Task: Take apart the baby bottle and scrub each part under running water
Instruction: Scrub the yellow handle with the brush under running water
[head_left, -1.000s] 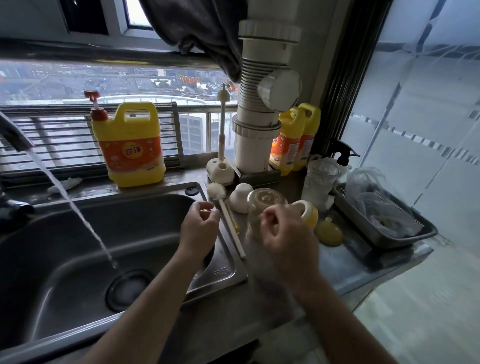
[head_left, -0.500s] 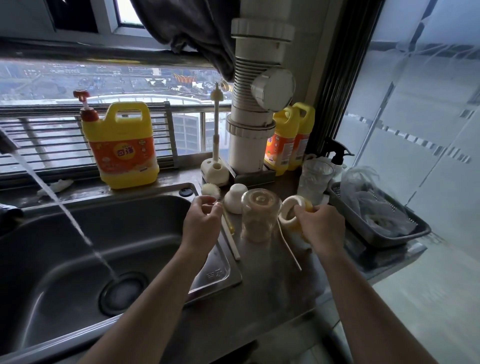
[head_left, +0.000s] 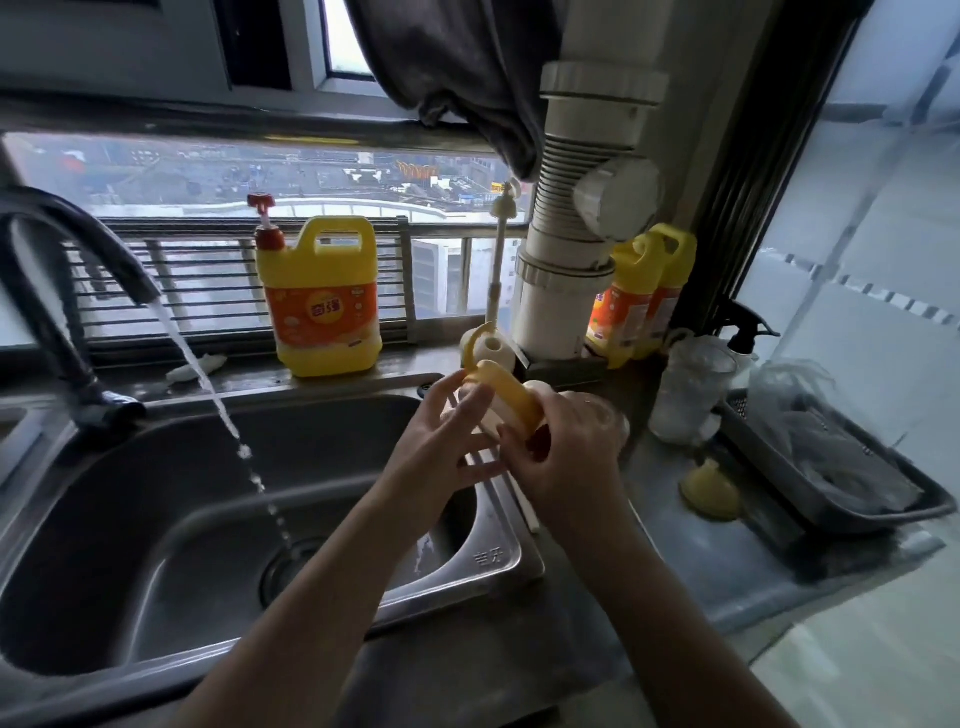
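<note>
While water (head_left: 208, 384) runs into sink (head_left: 130, 519), right hand (head_left: 566, 457) grips yellow handle ring (head_left: 506, 389) — left hand (head_left: 441, 452) spread, touching it.

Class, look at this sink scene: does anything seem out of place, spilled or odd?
One thing: the tap pours water into the sink with nothing under it. The yellow ring is in the right hand, off to the water's right, the left hand touching it. Nothing looks spilled or broken.
</note>
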